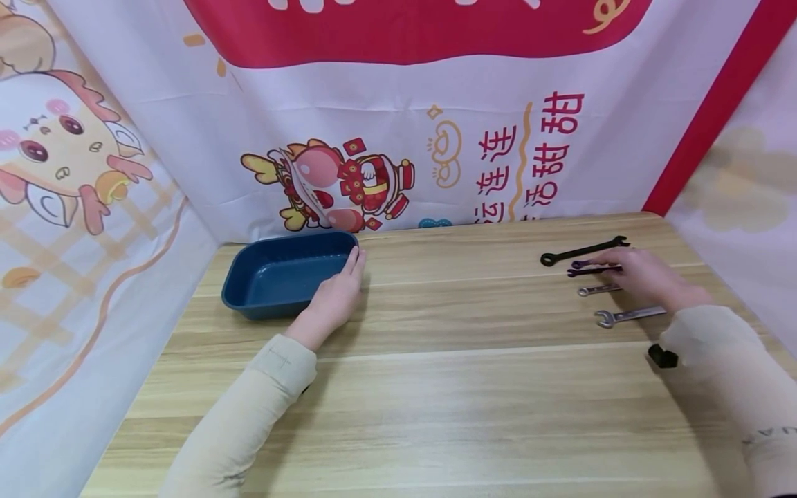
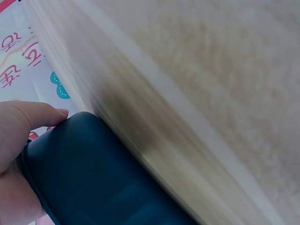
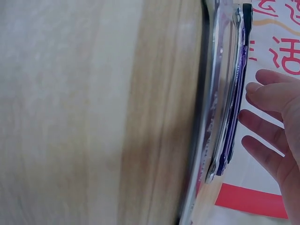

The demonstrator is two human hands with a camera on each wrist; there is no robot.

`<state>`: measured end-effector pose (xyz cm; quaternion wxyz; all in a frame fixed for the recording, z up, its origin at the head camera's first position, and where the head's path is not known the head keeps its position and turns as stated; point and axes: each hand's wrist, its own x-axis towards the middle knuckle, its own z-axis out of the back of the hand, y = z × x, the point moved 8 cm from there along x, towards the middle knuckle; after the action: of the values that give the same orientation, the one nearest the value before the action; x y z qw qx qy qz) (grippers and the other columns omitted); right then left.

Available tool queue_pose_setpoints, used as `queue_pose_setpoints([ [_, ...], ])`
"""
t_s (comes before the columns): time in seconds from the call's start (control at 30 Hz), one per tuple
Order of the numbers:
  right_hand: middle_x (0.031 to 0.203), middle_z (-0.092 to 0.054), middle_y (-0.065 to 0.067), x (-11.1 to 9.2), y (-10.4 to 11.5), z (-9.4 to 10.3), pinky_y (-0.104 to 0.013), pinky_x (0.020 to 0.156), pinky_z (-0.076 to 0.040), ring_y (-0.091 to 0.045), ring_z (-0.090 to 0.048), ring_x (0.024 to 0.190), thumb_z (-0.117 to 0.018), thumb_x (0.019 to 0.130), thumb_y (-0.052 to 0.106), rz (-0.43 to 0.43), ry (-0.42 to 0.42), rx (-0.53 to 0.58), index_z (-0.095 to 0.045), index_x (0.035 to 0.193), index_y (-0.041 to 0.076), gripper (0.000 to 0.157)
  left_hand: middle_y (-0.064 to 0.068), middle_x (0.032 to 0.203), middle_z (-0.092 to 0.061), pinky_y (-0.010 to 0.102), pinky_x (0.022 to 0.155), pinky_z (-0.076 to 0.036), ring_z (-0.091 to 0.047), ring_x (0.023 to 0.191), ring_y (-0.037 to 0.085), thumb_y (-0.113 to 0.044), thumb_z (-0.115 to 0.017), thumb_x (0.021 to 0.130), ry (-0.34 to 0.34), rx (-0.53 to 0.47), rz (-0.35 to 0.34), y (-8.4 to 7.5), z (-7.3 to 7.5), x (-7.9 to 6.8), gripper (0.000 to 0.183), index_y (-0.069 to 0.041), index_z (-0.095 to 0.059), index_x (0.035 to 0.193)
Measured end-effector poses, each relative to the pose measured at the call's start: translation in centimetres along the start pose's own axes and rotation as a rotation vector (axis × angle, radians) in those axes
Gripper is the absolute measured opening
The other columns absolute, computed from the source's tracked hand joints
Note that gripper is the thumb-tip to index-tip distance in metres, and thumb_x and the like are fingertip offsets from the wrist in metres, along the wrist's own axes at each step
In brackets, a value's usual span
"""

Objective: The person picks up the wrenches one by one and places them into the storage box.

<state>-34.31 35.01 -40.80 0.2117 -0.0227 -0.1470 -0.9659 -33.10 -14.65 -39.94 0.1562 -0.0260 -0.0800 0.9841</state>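
Note:
My left hand (image 1: 336, 297) holds the right end of a dark blue plastic tub (image 1: 252, 312) at its rim. In the left wrist view one digit lies over the tub's corner, and part of the grip is hidden. At the right, my right hand (image 1: 647, 273) hovers over a row of wrenches with its fingers loosely spread, apart from them in the right wrist view. The row has a black wrench (image 1: 585, 251), a purple wrench (image 1: 582, 272), a small silver wrench (image 1: 594, 290) and a larger silver wrench (image 1: 629, 316). Hand and sleeve hide some wrench ends.
A black object (image 1: 662, 356) shows beside the right sleeve, partly covered. The wood-grain table (image 1: 436, 415) lies under everything. Printed cloth (image 1: 386, 90) hangs behind the table and at both sides, close to the tub's back edge.

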Motion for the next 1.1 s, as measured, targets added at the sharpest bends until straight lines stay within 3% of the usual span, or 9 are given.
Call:
queue_pose_setpoints([
  [0.37,0.126,-0.062,-0.034,0.0,-0.7,-0.1,-0.07,0.097,-0.043,-0.056,-0.055,0.116,-0.068,0.089,-0.009,0.018,-0.021,-0.016,-0.068,0.123,-0.007,0.035,0.02,0.168,-0.015,0.05,0.078,-0.059,-0.069,0.092,0.037,-0.004,-0.058,0.102,-0.013,0.004,-0.016,-0.7,0.0,0.0,0.073,0.001,-0.017,0.162],
  [0.67,0.126,-0.062,-0.032,0.4,-1.1,-0.6,-0.069,0.094,-0.045,-0.053,-0.056,0.115,-0.061,0.089,-0.014,-0.009,0.033,0.016,-0.073,0.122,0.001,0.038,0.02,0.168,-0.015,0.053,0.084,-0.058,-0.068,0.103,0.04,-0.004,-0.052,0.105,-0.022,0.019,-0.037,-1.4,-0.3,0.0,0.066,0.001,-0.018,0.162],
  [1.1,0.116,-0.063,-0.025,0.7,-1.1,-0.7,-0.065,0.09,-0.048,-0.046,-0.06,0.106,-0.058,0.085,-0.019,0.017,0.062,0.018,-0.074,0.122,-0.001,0.044,0.02,0.169,-0.014,0.05,0.086,-0.059,-0.068,0.103,0.039,-0.005,-0.052,0.106,0.002,0.029,-0.035,-2.6,-0.5,-0.3,0.067,0.001,-0.017,0.163],
])
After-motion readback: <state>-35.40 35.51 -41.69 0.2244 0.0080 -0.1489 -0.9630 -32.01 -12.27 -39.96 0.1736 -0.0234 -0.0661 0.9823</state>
